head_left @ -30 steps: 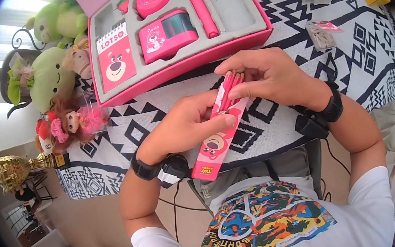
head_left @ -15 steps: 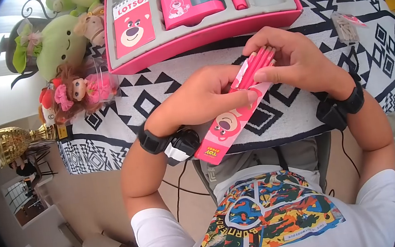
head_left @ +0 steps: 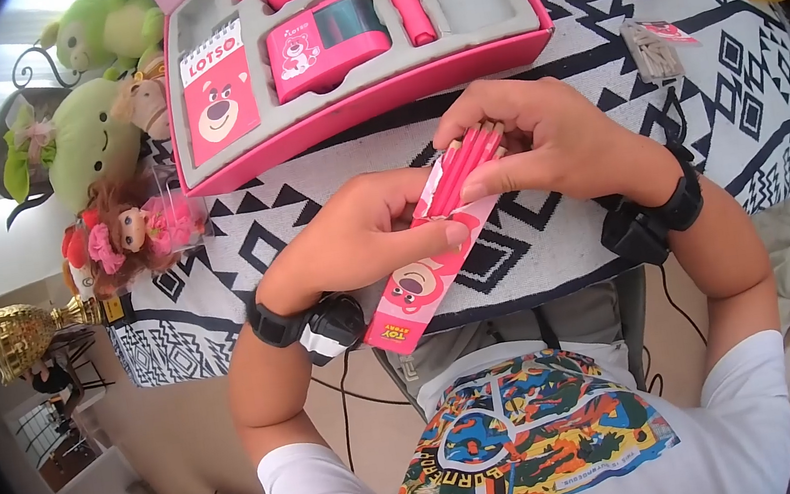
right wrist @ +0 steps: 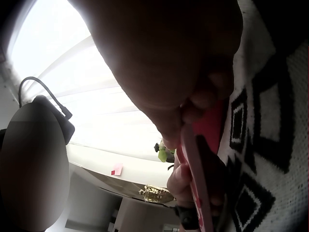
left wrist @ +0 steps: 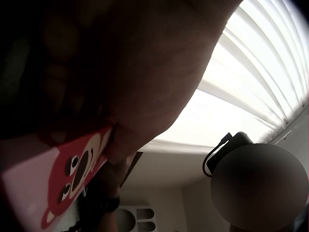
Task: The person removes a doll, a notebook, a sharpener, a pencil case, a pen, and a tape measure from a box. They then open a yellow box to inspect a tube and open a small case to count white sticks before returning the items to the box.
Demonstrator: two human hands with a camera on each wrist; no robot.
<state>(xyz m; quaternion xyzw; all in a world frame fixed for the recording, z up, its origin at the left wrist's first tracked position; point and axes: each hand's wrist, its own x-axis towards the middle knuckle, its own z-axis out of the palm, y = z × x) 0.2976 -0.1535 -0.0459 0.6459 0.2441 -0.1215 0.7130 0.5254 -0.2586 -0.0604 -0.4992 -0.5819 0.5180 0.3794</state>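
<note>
Left grip (head_left: 365, 231): is clasping the pink carton (head_left: 413, 290)
Right grip (head_left: 540, 141): is pinching the pink pencils (head_left: 464, 165)
Pencils: are protruding from the carton

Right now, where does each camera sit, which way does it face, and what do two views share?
Head: worn on the head, facing forward and down at pencil box and pencils; left hand, right hand, arms and shirt show.
Left wrist: on that wrist, facing past the shadowed left hand at the box's bear picture.
Right wrist: on that wrist, facing past the dark right hand along the box's edge; left hand beyond.
Shared: head and right wrist show the trophy and patterned cloth.
</note>
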